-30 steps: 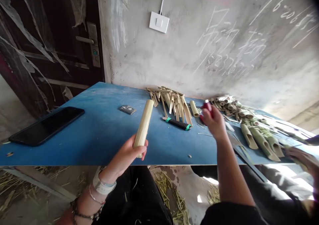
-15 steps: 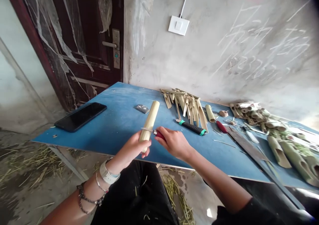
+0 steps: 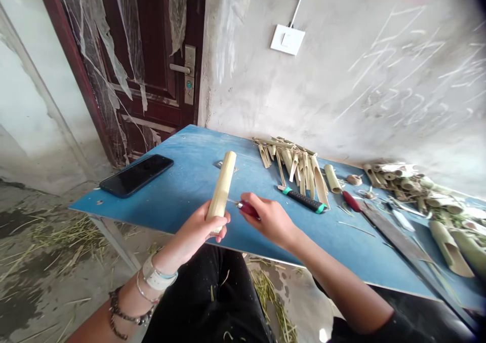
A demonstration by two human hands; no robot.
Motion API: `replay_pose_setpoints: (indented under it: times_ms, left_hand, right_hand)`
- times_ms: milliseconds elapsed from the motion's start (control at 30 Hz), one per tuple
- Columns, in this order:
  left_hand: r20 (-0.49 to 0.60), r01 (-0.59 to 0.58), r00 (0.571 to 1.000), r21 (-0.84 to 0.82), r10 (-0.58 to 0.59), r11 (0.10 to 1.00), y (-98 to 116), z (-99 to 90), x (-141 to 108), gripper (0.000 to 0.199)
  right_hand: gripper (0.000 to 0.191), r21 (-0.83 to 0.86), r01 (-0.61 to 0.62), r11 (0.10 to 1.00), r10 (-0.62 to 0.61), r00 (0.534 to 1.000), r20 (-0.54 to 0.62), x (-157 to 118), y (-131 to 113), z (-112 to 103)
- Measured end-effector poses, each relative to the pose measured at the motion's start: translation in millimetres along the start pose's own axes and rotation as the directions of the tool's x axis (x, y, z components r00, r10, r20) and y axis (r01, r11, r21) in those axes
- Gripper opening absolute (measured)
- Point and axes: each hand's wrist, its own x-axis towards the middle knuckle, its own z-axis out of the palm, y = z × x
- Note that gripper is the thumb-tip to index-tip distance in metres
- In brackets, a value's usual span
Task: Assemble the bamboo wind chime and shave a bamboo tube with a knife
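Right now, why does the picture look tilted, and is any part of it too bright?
In the head view, the whole scene leans: the door tilts and the blue table slants away. Also in the head view, the bamboo pieces at the far right sit in bright glare, and the top right corner goes dark.

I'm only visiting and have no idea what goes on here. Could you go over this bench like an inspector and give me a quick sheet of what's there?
Surface: a blue board table, with scattered scraps.
Job's things: a bamboo tube and a small red-handled knife.
Clutter: a phone, a green-and-black handled cutter, a pile of cut bamboo pieces, larger bamboo sections.
Hands: the left hand wraps the tube upright; the right hand grips the knife, its blade right by the tube.
Cables: a white wire runs up from a wall switch.
Surroundings: a dark wooden door draped with plastic, a scratched plaster wall, straw on the floor.
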Motion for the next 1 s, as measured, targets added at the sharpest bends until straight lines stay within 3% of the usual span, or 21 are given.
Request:
replay_pose_setpoints:
  times_ms: [133,267,367,467,533,633,733,833,933,1000]
  left_hand:
    - [-0.002,0.020,1.000,0.020,-0.020,1.000,-2.2,3.0,-2.7,0.026]
    - [0.013,0.009,1.000,0.014,-0.009,1.000,-4.3,6.0,-4.1,0.023]
    - [-0.028,0.021,0.999,0.022,-0.021,1.000,-5.3,6.3,-3.2,0.025]
    - [-0.148,-0.002,0.989,-0.047,-0.005,0.999,-5.6,5.7,-2.0,0.041]
    - [-0.217,-0.027,0.976,-0.086,0.008,0.996,-5.5,5.5,-2.0,0.050]
    - [-0.228,-0.017,0.974,-0.048,0.005,0.999,-5.1,4.6,-3.8,0.045]
    - [-0.231,0.002,0.973,0.002,-0.001,1.000,-4.8,0.0,-7.7,0.042]
    - [-0.262,0.019,0.965,0.017,-0.014,1.000,-5.6,-9.7,-11.3,0.050]
    - [-0.239,0.037,0.970,-0.006,-0.037,0.999,-8.5,-20.8,-10.8,0.056]
    - [-0.207,0.036,0.977,-0.031,-0.042,0.999,-11.2,-25.6,-8.4,0.057]
  right_hand:
    - [0.014,-0.138,0.018,0.990,-0.015,1.000,0.025,0.8,-9.2,1.8]
    - [0.010,-0.110,0.027,0.994,-0.020,0.998,0.060,-1.7,-11.9,1.8]
    - [0.009,-0.043,0.002,0.999,0.000,0.999,0.041,11.8,1.8,-3.6]
    - [0.008,0.002,-0.134,0.991,0.133,0.988,-0.080,53.0,31.5,-7.0]
    - [0.016,-0.032,-0.204,0.979,0.200,0.975,-0.101,90.0,53.1,-0.5]
    - [0.034,-0.135,-0.243,0.961,0.248,0.968,0.024,139.0,74.6,24.1]
    - [0.043,-0.212,-0.285,0.935,0.315,0.941,0.121,163.3,82.6,48.6]
    - [0.042,-0.245,-0.308,0.919,0.346,0.929,0.132,162.9,90.1,53.1]
    - [0.043,-0.315,-0.353,0.881,0.407,0.905,0.125,146.4,104.7,38.6]
    - [0.040,-0.399,-0.415,0.818,0.492,0.864,0.110,131.5,117.3,24.9]
